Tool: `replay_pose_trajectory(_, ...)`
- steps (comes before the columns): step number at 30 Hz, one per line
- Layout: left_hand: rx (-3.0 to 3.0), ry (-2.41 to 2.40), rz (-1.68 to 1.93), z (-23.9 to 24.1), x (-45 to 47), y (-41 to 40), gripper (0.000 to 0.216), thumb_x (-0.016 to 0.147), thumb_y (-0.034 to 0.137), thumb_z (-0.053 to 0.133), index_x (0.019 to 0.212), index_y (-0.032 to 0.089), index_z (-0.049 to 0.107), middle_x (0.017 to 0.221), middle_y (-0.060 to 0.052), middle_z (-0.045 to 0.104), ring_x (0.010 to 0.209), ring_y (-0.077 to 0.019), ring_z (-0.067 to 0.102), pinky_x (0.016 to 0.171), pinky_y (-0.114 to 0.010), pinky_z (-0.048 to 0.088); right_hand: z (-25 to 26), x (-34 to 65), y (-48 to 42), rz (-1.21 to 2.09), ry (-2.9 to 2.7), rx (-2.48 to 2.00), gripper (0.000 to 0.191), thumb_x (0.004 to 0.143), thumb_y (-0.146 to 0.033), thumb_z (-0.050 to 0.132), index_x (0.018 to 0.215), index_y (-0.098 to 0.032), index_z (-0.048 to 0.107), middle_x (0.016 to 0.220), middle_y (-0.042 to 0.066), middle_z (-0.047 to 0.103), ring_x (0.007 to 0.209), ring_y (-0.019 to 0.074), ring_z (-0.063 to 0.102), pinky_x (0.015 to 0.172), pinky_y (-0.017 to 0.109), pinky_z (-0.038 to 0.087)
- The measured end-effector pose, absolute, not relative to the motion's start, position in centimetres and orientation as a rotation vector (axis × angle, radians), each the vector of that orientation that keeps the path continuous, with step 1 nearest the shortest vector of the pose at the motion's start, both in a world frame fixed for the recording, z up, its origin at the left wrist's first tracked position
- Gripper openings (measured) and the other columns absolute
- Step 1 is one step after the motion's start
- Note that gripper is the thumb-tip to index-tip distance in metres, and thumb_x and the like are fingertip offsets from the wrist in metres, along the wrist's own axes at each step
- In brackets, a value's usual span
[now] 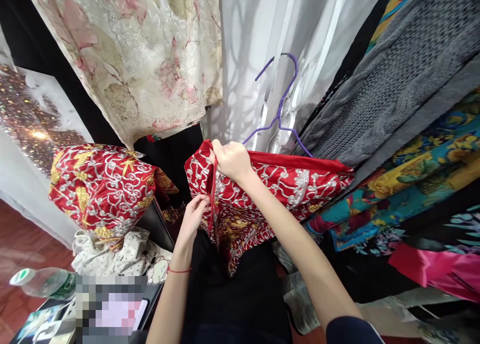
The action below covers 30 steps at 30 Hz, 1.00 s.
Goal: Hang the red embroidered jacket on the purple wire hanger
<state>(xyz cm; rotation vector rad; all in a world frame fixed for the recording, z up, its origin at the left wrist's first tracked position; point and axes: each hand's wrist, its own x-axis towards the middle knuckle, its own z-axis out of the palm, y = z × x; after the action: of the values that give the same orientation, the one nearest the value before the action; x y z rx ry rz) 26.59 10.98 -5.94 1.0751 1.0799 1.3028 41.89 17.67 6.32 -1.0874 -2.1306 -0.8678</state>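
Note:
A red garment [277,184] with silver and gold embroidery spreads before me. A plain red band, like a skirt's waistband, runs along its top edge. My right hand [233,161] is closed around this edge near the left end. Below it, my left hand [197,211] pinches the red trim of an opening in the garment's side; its fingertips are pressed together. Behind the band rises a purple hanger [279,116], its lower part hidden by the cloth. I cannot tell whether the garment is fastened to the hanger.
A matching red embroidered piece [105,189] lies bundled at left on white dotted cloth [108,259]. Nearby are a plastic bottle [45,282] and a blurred-out device [116,314]. A floral cream garment [157,59] hangs above; a grey knit [397,79] and patterned clothes hang at right.

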Motion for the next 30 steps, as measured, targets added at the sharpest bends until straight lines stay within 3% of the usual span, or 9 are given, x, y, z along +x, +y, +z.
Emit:
replay_pose_trajectory(7, 1.114, 0.915, 1.327, -6.0, 26.9, 11.2, 0.024, 0.075, 0.042, 0.071, 0.075, 0.020, 0.061, 0.078, 0.001, 0.057, 0.078, -0.0118, 0.058, 0.080, -0.023, 0.048, 6.4, 41.9, 17.5, -0.848, -2.155, -1.105, 0.042, 0.105, -0.025, 0.024, 0.099, -0.009, 0.062, 0.057, 0.002, 0.062, 0.052, 0.0136, 0.049, 0.060, 0.031, 0.025)
replay_pose_trajectory(12, 1.274, 1.031, 1.217, -5.7, 25.5, 10.0, 0.037, 0.078, 0.055, 0.069, 0.084, 0.019, 0.067, 0.081, -0.002, 0.064, 0.078, -0.0144, 0.059, 0.084, -0.026, 0.046, 6.3, 41.9, 17.6, -0.866, -2.153, -1.074, 0.041, 0.104, -0.022, 0.023, 0.095, -0.011, 0.061, 0.057, 0.002, 0.062, 0.052, 0.0135, 0.050, 0.059, 0.032, 0.023)
replay_pose_trajectory(16, 1.250, 1.092, 1.132, -4.4, 25.8, 8.9, 0.052, 0.078, 0.067, 0.063, 0.084, 0.016, 0.067, 0.066, -0.001, 0.061, 0.064, -0.0137, 0.054, 0.070, -0.026, 0.044, 6.2, 42.0, 17.8, -0.874, -2.151, -1.083, 0.040, 0.103, -0.021, 0.025, 0.091, -0.011, 0.062, 0.058, 0.002, 0.063, 0.052, 0.0134, 0.050, 0.059, 0.032, 0.022)
replay_pose_trajectory(19, 1.293, 1.074, 1.191, -3.7, 26.4, 8.1, 0.047, 0.077, 0.063, 0.068, 0.076, 0.016, 0.063, 0.059, 0.003, 0.049, 0.055, -0.0089, 0.040, 0.056, -0.023, 0.033, 6.2, 42.1, 17.8, -0.877, -2.161, -1.092, 0.040, 0.104, -0.022, 0.025, 0.093, -0.011, 0.062, 0.059, 0.003, 0.064, 0.053, 0.0135, 0.050, 0.060, 0.032, 0.022)
replay_pose_trajectory(22, 1.259, 0.934, 1.379, -3.5, 26.3, 6.7, 0.046, 0.081, 0.058, 0.067, 0.063, 0.018, 0.053, 0.058, 0.004, 0.040, 0.053, -0.0082, 0.032, 0.052, -0.023, 0.027, 6.4, 42.1, 17.6, -0.873, -2.176, -1.097, 0.040, 0.105, -0.024, 0.024, 0.097, -0.010, 0.062, 0.061, 0.003, 0.065, 0.055, 0.0138, 0.051, 0.061, 0.032, 0.022)
replay_pose_trajectory(27, 1.309, 0.587, 1.558, -1.4, 25.3, 3.9, 0.049, 0.081, 0.052, 0.068, 0.051, 0.019, 0.046, 0.054, -0.001, 0.046, 0.056, -0.0140, 0.046, 0.057, -0.028, 0.042, 6.7, 42.1, 17.1, -0.835, -2.195, -1.113, 0.044, 0.106, -0.029, 0.023, 0.101, -0.010, 0.063, 0.064, 0.005, 0.067, 0.056, 0.0148, 0.053, 0.059, 0.033, 0.020)
replay_pose_trajectory(30, 1.279, 0.588, 1.748, 1.3, 24.8, 3.8, 0.047, 0.078, 0.051, 0.070, 0.053, 0.019, 0.046, 0.068, -0.004, 0.060, 0.075, -0.0186, 0.062, 0.074, -0.031, 0.053, 6.9, 42.1, 16.9, -0.801, -2.211, -1.101, 0.057, 0.107, -0.041, 0.016, 0.100, -0.010, 0.063, 0.064, 0.005, 0.067, 0.056, 0.0150, 0.053, 0.059, 0.032, 0.020)
